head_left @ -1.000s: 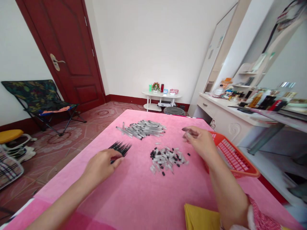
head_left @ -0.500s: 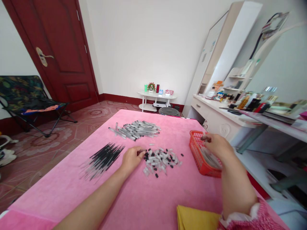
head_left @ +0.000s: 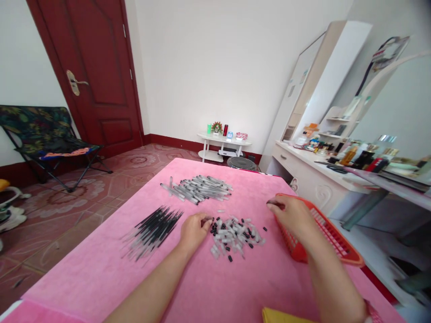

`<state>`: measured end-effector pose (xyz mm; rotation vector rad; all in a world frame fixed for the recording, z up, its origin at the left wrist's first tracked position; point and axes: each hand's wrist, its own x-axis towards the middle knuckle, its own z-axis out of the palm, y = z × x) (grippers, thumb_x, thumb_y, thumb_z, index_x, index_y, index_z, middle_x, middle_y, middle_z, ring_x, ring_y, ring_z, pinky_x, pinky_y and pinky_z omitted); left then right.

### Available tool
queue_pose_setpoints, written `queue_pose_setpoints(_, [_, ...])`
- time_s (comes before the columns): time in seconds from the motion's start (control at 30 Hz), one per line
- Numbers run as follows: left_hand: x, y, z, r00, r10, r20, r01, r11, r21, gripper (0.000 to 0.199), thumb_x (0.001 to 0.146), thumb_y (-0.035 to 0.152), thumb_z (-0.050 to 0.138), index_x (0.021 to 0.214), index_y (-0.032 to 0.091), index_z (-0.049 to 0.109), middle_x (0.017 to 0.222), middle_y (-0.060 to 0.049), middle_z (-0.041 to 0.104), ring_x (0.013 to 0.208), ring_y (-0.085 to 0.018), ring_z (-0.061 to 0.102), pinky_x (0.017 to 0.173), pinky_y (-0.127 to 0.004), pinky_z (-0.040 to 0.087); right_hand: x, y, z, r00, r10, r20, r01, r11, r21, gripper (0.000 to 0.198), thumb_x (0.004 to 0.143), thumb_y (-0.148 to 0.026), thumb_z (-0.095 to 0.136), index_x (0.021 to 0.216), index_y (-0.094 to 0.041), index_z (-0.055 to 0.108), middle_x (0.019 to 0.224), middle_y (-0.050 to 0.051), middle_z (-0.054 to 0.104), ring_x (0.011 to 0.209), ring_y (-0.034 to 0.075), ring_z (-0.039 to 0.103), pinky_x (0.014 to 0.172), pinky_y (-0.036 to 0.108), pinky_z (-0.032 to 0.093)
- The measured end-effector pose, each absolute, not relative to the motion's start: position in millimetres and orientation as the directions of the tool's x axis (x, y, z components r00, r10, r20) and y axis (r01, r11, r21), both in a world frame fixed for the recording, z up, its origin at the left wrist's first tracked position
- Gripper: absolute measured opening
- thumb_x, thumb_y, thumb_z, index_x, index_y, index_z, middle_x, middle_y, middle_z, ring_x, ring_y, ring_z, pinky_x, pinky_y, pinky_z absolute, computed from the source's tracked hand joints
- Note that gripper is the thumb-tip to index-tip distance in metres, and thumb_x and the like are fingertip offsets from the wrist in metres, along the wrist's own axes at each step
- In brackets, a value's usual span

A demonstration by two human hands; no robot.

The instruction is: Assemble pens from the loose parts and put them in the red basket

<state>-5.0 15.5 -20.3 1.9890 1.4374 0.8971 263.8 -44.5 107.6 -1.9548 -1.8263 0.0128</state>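
Note:
My left hand (head_left: 197, 229) is closed in a pinch at the left edge of a loose pile of small clear and black pen caps (head_left: 235, 233). Whatever lies between its fingertips is too small to make out. My right hand (head_left: 292, 214) pinches something small and dark at the left side of a red plastic basket (head_left: 325, 226); its forearm crosses in front of the basket and hides part of it. Left of my left hand lies a bundle of thin black pen refills (head_left: 156, 229). Farther back are clear pen barrels with dark ends (head_left: 200, 187), heaped together.
A pink cloth (head_left: 215, 287) covers the table. Yellow folded cloth (head_left: 283, 316) lies at the near edge. On the right stands a white dressing table (head_left: 313, 175) with bottles. A folding chair (head_left: 50, 139) and a red door (head_left: 97, 89) are at left.
My right hand has come left, from over the basket's inside to its left side. The basket now sits at a different angle. My left hand stays by the caps; the whole view has shifted slightly.

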Motion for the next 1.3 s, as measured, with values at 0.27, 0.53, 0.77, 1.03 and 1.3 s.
queue_pose_setpoints(0.27, [-9,16,-18,0.200,0.958,0.205,0.548,-0.283,0.787,0.021,0.080,0.029,0.051,0.086,0.023,0.070,0.082,-0.001,0.070,0.074,-0.015,0.060,0.060,-0.023,0.035,168,33,43,-0.181,0.964,0.195,0.900,0.242,-0.361,0.037,0.070,-0.013,0.055,0.105,-0.015,0.061,0.110,0.008,0.060,0.081,0.015,0.060,0.078,0.025,0.043])
queue_pose_setpoints(0.53, [-12,15,-14,0.222,0.958,0.184,0.582,-0.281,0.763,0.020,0.079,0.027,0.051,0.083,0.023,0.071,0.082,-0.001,0.071,0.075,-0.016,0.061,0.060,-0.024,0.034,140,97,31,-0.108,0.977,0.186,0.988,0.127,-0.093,0.046,0.071,-0.011,0.052,0.116,-0.015,0.053,0.118,0.009,0.055,0.108,0.021,0.052,0.089,0.028,0.039])
queue_pose_setpoints(0.77, [-14,16,-14,0.219,0.955,0.200,0.586,-0.292,0.756,0.022,0.078,0.026,0.050,0.086,0.026,0.071,0.086,0.000,0.071,0.077,-0.016,0.062,0.063,-0.025,0.036,131,104,25,-0.051,0.985,0.166,0.999,0.052,0.002,0.031,0.075,-0.018,0.055,0.105,-0.017,0.059,0.112,0.011,0.056,0.095,0.023,0.058,0.078,0.031,0.041])
queue_pose_setpoints(1.03, [-14,16,-15,0.225,0.952,0.206,0.590,-0.302,0.749,0.021,0.077,0.026,0.051,0.085,0.027,0.071,0.083,0.001,0.071,0.074,-0.015,0.061,0.061,-0.025,0.035,135,101,26,-0.059,0.982,0.182,0.998,0.054,0.034,0.025,0.078,-0.024,0.055,0.102,-0.019,0.061,0.107,0.010,0.059,0.095,0.023,0.057,0.078,0.029,0.040])
queue_pose_setpoints(1.3, [-12,18,-20,0.243,0.945,0.216,0.584,-0.321,0.746,0.020,0.079,0.027,0.051,0.083,0.024,0.070,0.084,0.000,0.070,0.075,-0.015,0.060,0.061,-0.024,0.034,143,88,34,-0.129,0.966,0.223,0.992,0.126,0.025,0.020,0.082,-0.025,0.049,0.086,-0.019,0.067,0.098,0.010,0.064,0.087,0.022,0.060,0.071,0.027,0.040])
